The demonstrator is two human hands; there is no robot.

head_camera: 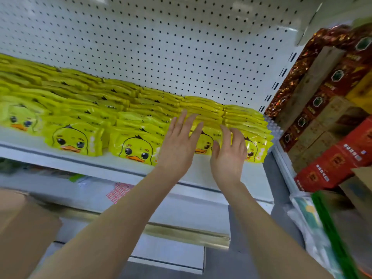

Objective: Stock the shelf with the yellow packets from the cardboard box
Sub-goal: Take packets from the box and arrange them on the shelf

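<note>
left hand (pixel 178 147) flat | right hand (pixel 229 154) loose | yellow packets (pixel 203 141) between

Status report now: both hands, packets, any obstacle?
Left hand open, fingers on packets. Right hand open, at the same row. Shelf nearly full. No obstacle seen.

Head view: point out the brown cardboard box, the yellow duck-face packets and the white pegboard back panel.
brown cardboard box (pixel 22 224), head view, its side.
yellow duck-face packets (pixel 134 147), head view, a front packet's face.
white pegboard back panel (pixel 161 37), head view, bare middle.
</note>
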